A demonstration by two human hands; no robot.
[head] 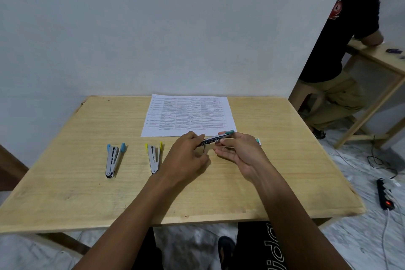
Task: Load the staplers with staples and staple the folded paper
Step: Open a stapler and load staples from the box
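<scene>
Head view: left hand (186, 157) and right hand (240, 152) pinch green stapler (215, 138), half-hiding a small box (258, 141).

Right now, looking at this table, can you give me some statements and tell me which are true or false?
1. The left hand and the right hand both hold the green stapler. True.
2. The blue stapler lies on the paper. False: it lies on the bare table, apart from the paper.
3. The yellow stapler lies between the blue stapler and the left hand. True.
4. The paper is crumpled. False: it lies flat.
</scene>
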